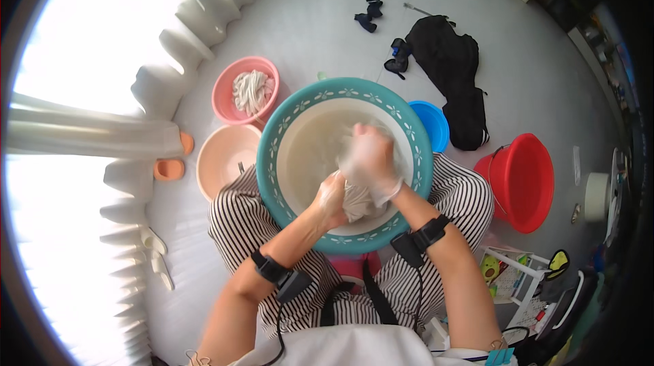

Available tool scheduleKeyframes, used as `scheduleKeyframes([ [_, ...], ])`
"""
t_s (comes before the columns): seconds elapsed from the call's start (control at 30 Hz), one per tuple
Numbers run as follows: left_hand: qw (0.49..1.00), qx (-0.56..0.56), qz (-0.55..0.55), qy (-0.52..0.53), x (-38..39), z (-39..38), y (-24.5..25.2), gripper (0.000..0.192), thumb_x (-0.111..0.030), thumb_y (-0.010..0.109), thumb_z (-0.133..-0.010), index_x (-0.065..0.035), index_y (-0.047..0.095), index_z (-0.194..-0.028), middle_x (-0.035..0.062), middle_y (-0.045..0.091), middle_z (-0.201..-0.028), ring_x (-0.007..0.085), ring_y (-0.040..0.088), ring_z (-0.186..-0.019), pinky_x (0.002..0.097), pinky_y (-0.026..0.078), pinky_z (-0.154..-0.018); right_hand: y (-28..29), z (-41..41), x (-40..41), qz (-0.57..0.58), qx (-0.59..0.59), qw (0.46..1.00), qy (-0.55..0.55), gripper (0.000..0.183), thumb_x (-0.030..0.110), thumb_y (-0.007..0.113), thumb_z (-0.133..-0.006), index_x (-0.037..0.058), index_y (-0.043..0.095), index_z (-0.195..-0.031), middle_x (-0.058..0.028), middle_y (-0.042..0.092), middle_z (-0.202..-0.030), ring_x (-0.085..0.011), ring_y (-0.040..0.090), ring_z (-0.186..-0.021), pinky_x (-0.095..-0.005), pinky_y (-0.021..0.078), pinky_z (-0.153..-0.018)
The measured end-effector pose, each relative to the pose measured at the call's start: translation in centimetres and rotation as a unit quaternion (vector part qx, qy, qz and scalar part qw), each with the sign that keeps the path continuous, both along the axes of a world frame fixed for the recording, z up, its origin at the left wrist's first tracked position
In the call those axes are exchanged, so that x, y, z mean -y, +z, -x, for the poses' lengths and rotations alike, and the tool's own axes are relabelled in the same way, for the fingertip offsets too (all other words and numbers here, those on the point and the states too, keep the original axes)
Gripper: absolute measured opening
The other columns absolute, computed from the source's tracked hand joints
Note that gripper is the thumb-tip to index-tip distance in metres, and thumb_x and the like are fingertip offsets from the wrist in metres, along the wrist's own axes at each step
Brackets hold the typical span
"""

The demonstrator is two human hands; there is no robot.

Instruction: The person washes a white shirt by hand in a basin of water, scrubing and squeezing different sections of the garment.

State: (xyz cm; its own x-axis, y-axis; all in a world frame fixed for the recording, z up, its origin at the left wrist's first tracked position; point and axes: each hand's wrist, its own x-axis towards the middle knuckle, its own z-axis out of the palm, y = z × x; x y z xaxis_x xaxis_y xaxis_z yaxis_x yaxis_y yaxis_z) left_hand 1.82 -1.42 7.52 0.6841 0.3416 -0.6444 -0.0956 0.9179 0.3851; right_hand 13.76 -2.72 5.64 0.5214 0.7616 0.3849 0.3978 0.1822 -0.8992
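A large teal-rimmed basin (271, 161) with white flower marks sits between my knees, holding cloudy water. My left hand (333, 198) grips a wet whitish cloth (357, 202) near the basin's front wall. My right hand (372, 159), in a thin clear glove, is blurred and closed over the upper part of the same cloth, just right of my left hand. The part of the cloth between and beneath my hands is hidden.
A pink basin (217, 95) with whitish cloths and a peach basin (204, 161) stand at left. At right are a blue basin (434, 123), a red bucket (529, 182) and a white rack (526, 299). Black clothing (449, 69) lies on the floor beyond; a white curtain (189, 23) hangs left.
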Motion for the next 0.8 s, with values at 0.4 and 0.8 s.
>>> scheduleKeyframes([
  [0.4,0.990,0.076,-0.102,0.061,-5.1,3.6,1.0,0.035,-0.033,0.044,-0.096,-0.0015,0.056,-0.105,0.0120,0.062,-0.105,0.0233,0.060,-0.095,0.0372,0.049,-0.083,4.4,-3.4,1.4,0.036,-0.429,0.903,-0.003,0.036,0.026,0.052,-0.092,0.0058,0.051,-0.063,-0.0016,0.048,-0.057,-0.0105,0.045,-0.049,-0.0242,0.0375,-0.049],
  [0.8,0.981,0.086,-0.160,0.074,-5.5,4.2,2.1,0.024,-0.027,0.052,-0.093,-0.0051,0.053,-0.102,0.0061,0.059,-0.092,0.0159,0.058,-0.085,0.0311,0.049,-0.075,3.4,-5.3,2.8,0.276,-0.299,0.891,0.198,0.014,0.018,0.065,-0.086,0.0047,0.062,-0.084,0.0015,0.059,-0.080,-0.0038,0.050,-0.071,-0.0177,0.0408,-0.062],
])
